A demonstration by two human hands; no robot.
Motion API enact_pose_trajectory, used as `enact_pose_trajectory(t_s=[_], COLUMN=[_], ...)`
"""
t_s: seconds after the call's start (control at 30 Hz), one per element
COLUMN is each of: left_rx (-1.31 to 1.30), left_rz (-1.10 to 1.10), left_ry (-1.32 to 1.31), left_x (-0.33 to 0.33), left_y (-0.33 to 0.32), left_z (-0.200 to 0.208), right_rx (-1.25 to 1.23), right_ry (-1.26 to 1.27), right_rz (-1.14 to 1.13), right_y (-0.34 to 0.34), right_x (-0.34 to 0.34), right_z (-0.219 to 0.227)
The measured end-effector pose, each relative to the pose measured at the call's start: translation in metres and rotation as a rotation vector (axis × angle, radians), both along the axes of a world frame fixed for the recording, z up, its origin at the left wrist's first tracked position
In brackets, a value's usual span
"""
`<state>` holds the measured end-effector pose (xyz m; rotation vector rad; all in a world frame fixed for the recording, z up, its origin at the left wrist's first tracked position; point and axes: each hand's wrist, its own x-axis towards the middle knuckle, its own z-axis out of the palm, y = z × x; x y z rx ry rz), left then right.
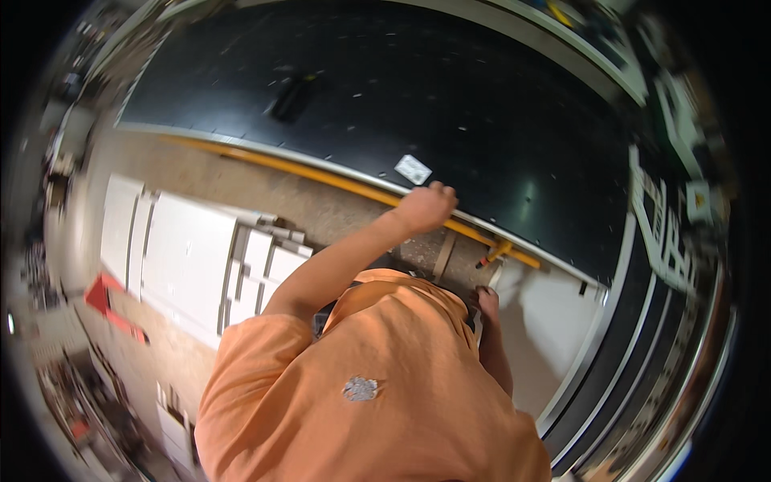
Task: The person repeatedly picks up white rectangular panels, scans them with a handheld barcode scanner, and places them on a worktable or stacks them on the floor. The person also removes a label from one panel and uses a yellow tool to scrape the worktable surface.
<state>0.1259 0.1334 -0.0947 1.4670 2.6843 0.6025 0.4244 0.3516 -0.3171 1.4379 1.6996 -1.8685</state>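
My left hand is at the near edge of a long black-topped table, its fingers curled in. Whether anything is inside them is hidden. Just beyond it, a small white printed label lies tilted on the black top. My right hand hangs low at my side, close to a white panel right of my body. Blur and its small size hide how its fingers are set. Farther left on the tabletop lies a dark, blurred tool-like object.
A yellow bar runs below the table's near edge. White boards stand stacked at left, by a red metal piece. Dark rails and a white slatted frame stand at right. Small scraps dot the tabletop.
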Motion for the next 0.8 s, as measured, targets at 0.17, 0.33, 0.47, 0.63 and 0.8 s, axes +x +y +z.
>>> enact_pose_trajectory(t_s=[0.17, 0.33, 0.47, 0.63, 0.8], left_rx=[-0.132, -0.182, -0.250, -0.153, -0.028], left_rz=[0.119, 0.479, 0.734, 0.764, 0.606], left_ry=[-0.385, -0.514, -0.648, -0.645, -0.602], left_x=[0.059, 0.134, 0.183, 0.209, 0.204], left_y=[-0.034, -0.107, -0.146, -0.132, -0.095], left_z=[0.009, 0.024, 0.053, 0.079, 0.090], right_rx=[-0.143, -0.027, 0.071, 0.079, -0.061], right_ry=[-0.031, -0.149, -0.118, 0.006, -0.028], right_rz=[0.124, 0.170, 0.127, 0.098, 0.212], right_y=[0.016, 0.049, 0.065, 0.058, 0.046], right_x=[0.023, 0.002, -0.048, -0.099, -0.114], right_z=[-0.020, -0.027, -0.015, 0.009, 0.020])
